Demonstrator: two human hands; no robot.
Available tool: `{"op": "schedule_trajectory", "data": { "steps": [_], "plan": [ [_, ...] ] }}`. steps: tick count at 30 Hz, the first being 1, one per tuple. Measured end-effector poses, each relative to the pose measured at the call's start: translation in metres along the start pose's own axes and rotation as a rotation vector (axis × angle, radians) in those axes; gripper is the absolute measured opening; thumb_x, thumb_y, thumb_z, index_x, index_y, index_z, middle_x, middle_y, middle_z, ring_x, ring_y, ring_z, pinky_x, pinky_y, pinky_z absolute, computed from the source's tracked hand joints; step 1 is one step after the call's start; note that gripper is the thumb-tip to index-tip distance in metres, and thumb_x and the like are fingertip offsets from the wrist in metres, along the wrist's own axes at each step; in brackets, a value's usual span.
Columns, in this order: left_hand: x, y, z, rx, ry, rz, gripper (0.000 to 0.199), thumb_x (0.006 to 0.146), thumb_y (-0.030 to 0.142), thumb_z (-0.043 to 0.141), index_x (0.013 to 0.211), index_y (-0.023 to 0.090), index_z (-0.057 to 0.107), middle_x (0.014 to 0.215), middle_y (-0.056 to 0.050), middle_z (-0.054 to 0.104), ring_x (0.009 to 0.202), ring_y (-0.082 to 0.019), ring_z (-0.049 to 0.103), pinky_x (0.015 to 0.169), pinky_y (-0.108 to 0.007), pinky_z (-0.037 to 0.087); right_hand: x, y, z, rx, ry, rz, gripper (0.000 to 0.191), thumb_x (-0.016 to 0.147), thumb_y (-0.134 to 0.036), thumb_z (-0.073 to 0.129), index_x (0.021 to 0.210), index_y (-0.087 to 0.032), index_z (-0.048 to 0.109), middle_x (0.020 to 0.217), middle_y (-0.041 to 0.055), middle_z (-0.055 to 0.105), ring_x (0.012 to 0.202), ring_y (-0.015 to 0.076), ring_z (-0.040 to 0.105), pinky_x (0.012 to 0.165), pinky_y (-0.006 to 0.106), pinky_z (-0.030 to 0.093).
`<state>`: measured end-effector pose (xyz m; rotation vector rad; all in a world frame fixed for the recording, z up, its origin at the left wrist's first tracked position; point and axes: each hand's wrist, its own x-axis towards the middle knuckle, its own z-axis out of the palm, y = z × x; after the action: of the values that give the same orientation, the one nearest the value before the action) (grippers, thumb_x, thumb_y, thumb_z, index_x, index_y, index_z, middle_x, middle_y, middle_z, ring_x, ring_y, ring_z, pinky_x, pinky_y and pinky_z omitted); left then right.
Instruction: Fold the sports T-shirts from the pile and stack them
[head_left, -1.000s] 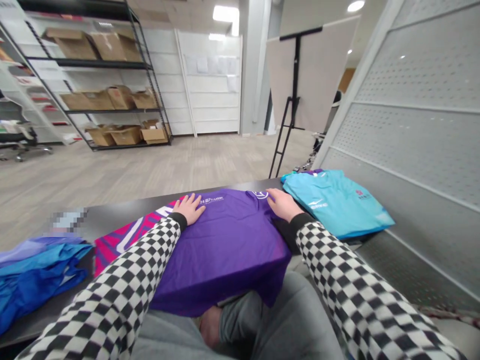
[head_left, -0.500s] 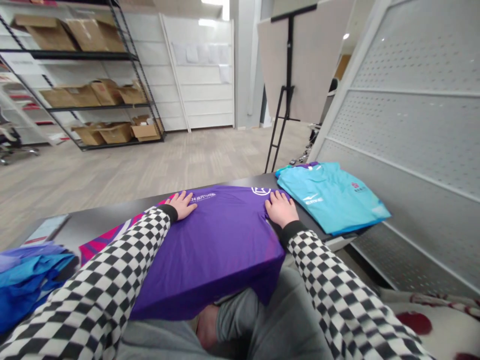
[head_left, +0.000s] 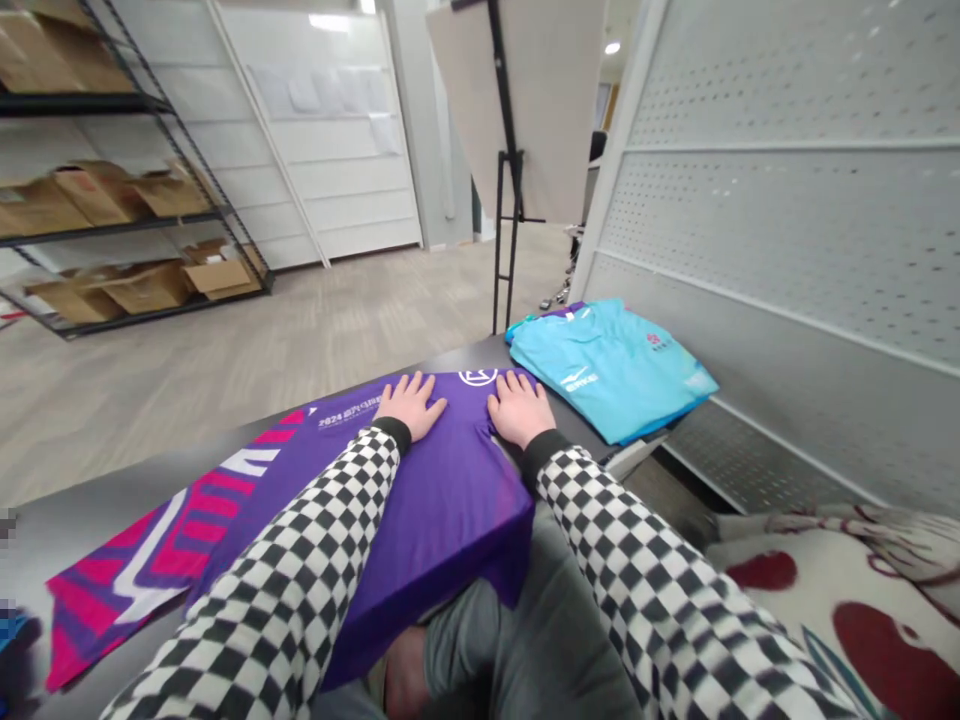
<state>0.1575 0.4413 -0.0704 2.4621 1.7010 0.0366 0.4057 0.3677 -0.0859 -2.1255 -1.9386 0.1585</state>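
Note:
A purple T-shirt with white print and a pink-and-white patterned end lies spread over the dark table, its near edge hanging down above my lap. On its upper part my left hand rests flat, fingers spread, just right of the white lettering. My right hand also lies palm down, at the shirt's right end, beside the round white logo. Neither hand grasps anything. Right of my right hand is a stack of folded light-blue T-shirts.
A grey perforated panel stands close on the right. Beyond the table are a black easel stand with a board and a shelf rack of cardboard boxes. A cream-and-red patterned fabric is at lower right.
My left hand has slid right across the purple shirt, closer to my right hand. My right hand stays by the logo. The view has turned right, and more of the pink patterned end shows.

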Motion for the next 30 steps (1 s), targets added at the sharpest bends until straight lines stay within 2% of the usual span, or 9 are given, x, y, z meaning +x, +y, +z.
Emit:
{"op": "schedule_trajectory", "data": {
  "steps": [3,6,10,14,20,23,26,28,30],
  "plan": [
    [0.004,-0.006,0.014,0.006,0.028,0.004,0.089,0.112,0.075,0.03,0.186,0.026,0.032,0.194,-0.011,0.021,0.18,-0.042,0.018,0.142,-0.07,0.016,-0.003,-0.003,-0.003,0.023,0.043,-0.017,0.065,0.118,-0.042,0.037,0.175,-0.015,0.051,0.186,0.017,0.042,0.172,0.0369,0.036,0.14,0.06,0.022],
    [0.007,-0.014,0.018,0.024,0.021,0.008,0.09,0.112,0.076,0.027,0.186,0.025,0.031,0.194,-0.011,0.021,0.179,-0.043,0.019,0.142,-0.07,0.017,-0.012,-0.004,-0.016,0.054,0.187,-0.008,0.057,0.12,-0.04,0.036,0.163,-0.016,0.063,0.179,0.0176,0.053,0.167,0.037,0.042,0.139,0.061,0.022],
    [0.009,-0.015,0.018,0.046,0.016,0.01,0.091,0.112,0.077,0.026,0.187,0.024,0.03,0.194,-0.012,0.02,0.179,-0.043,0.019,0.142,-0.071,0.018,-0.038,0.007,-0.039,0.086,0.363,0.225,0.052,0.121,-0.05,0.038,0.142,-0.016,0.072,0.145,0.0235,0.075,0.137,0.0397,0.063,0.122,0.059,0.043],
    [0.01,-0.014,0.019,0.065,0.025,0.009,0.09,0.113,0.075,0.028,0.187,0.025,0.029,0.194,-0.012,0.02,0.179,-0.043,0.021,0.141,-0.071,0.019,-0.066,0.027,-0.045,0.034,0.216,0.37,0.042,0.112,-0.048,0.063,0.128,-0.011,0.075,0.13,0.0285,0.075,0.125,0.0429,0.068,0.105,0.055,0.053],
    [0.011,-0.013,0.017,0.074,-0.01,-0.011,0.09,0.112,0.076,0.026,0.187,0.025,0.028,0.194,-0.011,0.018,0.18,-0.042,0.019,0.142,-0.07,0.018,-0.061,0.037,-0.034,0.097,0.114,0.293,0.025,0.106,-0.034,0.067,0.115,-0.013,0.077,0.123,0.0253,0.077,0.119,0.0405,0.072,0.098,0.048,0.054],
    [0.005,-0.005,0.012,0.076,0.019,-0.028,0.093,0.112,0.076,0.028,0.187,0.022,0.029,0.193,-0.014,0.021,0.179,-0.043,0.02,0.142,-0.072,0.014,-0.049,0.029,-0.028,0.394,0.166,0.252,0.01,0.099,-0.029,0.069,0.094,-0.021,0.07,0.102,0.013,0.076,0.099,0.0301,0.071,0.088,0.04,0.051],
    [-0.008,0.008,0.0,0.102,0.203,-0.004,0.09,0.112,0.069,0.036,0.184,0.015,0.035,0.19,-0.022,0.03,0.178,-0.045,0.021,0.142,-0.073,0.006,-0.043,0.014,-0.022,0.923,0.26,0.26,0.019,0.092,-0.036,0.069,0.081,-0.026,0.056,0.081,0.0006,0.064,0.078,0.0218,0.06,0.076,0.034,0.046],
    [-0.02,0.012,-0.01,0.037,0.324,0.06,0.082,0.112,0.063,0.043,0.177,0.013,0.05,0.185,-0.024,0.041,0.176,-0.046,0.028,0.144,-0.071,0.004,-0.04,0.005,-0.019,1.157,0.294,0.256,0.023,0.091,-0.045,0.065,0.083,-0.028,0.052,0.078,-0.0025,0.059,0.074,0.0199,0.057,0.07,0.031,0.045],
    [-0.035,0.009,-0.019,-0.209,0.348,0.084,0.069,0.108,0.06,0.053,0.16,0.016,0.068,0.174,-0.023,0.057,0.17,-0.045,0.042,0.145,-0.066,0.015,-0.037,-0.003,-0.019,1.228,0.307,0.226,0.026,0.094,-0.053,0.057,0.088,-0.029,0.05,0.078,-0.0034,0.059,0.073,0.0196,0.059,0.068,0.03,0.047]
  ]
}}
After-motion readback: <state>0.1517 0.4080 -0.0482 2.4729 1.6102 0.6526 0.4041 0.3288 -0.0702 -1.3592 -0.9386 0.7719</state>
